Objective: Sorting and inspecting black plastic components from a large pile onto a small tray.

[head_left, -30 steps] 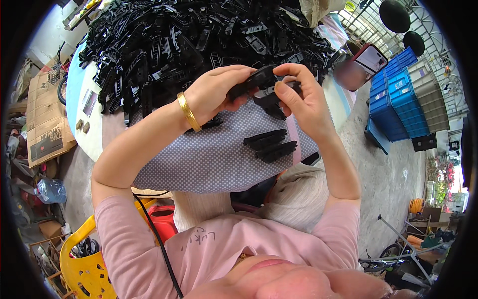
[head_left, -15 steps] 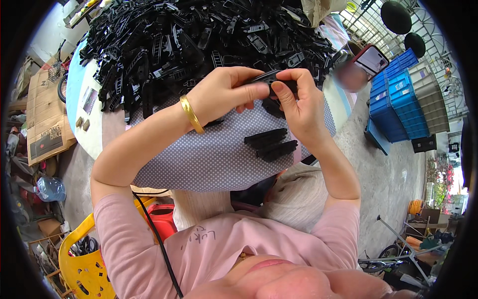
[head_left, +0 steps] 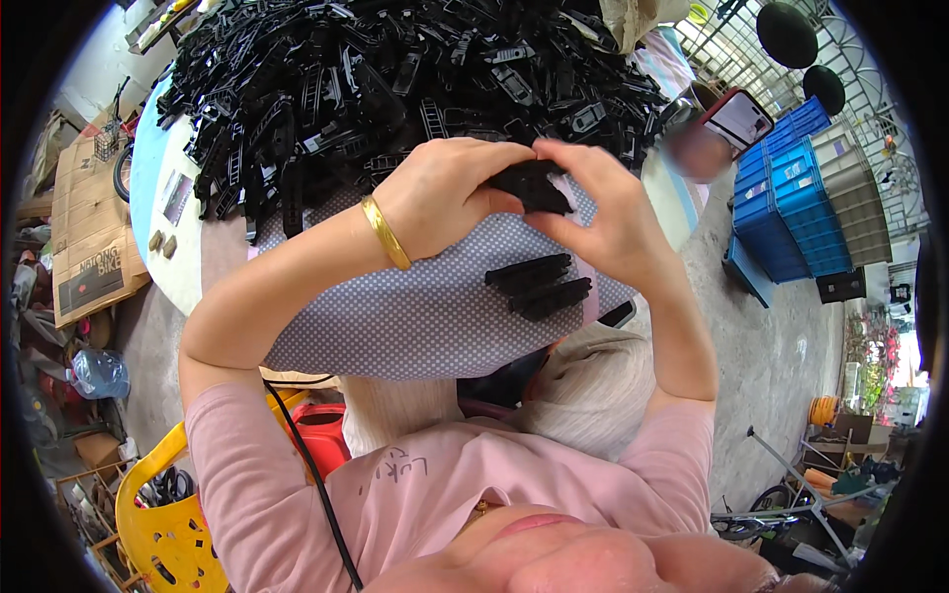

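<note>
A dark bundle of black plastic parts (head_left: 534, 186) sits between my two hands at the near edge of a large heap. My left hand (head_left: 445, 193), with a gold bangle on its wrist, grips the bundle's left side, thumb below and fingers above. From the other side my right hand (head_left: 615, 212) curves round it, index finger at the top and thumb at the lower edge, with a gap at the palm. Whether the bundle is lifted or rests on the cloth, I cannot tell. Nearer to me, several slim black parts (head_left: 539, 287) lie side by side on the dotted grey cloth (head_left: 395, 321).
The heap of black plastic parts (head_left: 346, 89) covers the far side of the table. A person's blurred head and a phone (head_left: 736, 124) are at the right. Blue crates (head_left: 791, 188) stand beyond. A yellow chair (head_left: 173, 514) and a flattened cardboard box (head_left: 94, 232) are at the left.
My hands have gone from pinching a small black piece close together to spreading round the bundle just below it. The right hand has opened wider and shifted slightly right.
</note>
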Available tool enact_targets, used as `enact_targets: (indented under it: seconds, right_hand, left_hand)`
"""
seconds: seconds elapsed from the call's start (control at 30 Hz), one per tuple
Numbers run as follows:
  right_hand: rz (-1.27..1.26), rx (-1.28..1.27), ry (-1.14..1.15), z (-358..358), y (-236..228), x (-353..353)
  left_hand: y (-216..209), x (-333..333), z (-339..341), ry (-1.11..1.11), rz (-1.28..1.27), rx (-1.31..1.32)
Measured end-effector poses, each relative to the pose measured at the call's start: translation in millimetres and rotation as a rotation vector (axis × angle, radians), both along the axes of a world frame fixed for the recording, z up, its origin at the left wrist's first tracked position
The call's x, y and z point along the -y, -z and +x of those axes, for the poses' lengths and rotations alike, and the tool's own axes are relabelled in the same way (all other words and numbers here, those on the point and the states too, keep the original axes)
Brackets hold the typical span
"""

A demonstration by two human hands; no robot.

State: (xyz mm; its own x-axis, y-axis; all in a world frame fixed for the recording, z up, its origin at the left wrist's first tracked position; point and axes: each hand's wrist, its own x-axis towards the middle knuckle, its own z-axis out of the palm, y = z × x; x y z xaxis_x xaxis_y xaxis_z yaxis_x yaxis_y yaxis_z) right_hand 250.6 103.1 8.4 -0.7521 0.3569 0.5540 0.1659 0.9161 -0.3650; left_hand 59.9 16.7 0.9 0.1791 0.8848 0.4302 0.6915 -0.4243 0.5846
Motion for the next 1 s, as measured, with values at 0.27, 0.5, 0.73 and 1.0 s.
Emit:
enact_targets:
  seconds: [0.27, 0.5, 0.73, 1.0]
  right_hand:
    - [0.032, 0.073, -0.03, 3, -2, 3]
    - [-0.156, -0.021, -0.067, 1, 1, 2]
    - [-0.035, -0.029, -0.028, 3, -2, 6]
    - [-0.262, 0.051, -0.027, 4, -2, 9]
  left_hand:
    - [-2, 4, 6, 0.004, 0.169, -0.149]
    - [-2, 3, 4, 0.055, 0.125, -0.091]
    - [-2, 2, 5, 0.059, 0.15, -0.044]
    - [-5, 3, 4, 0.079, -0.034, -0.055]
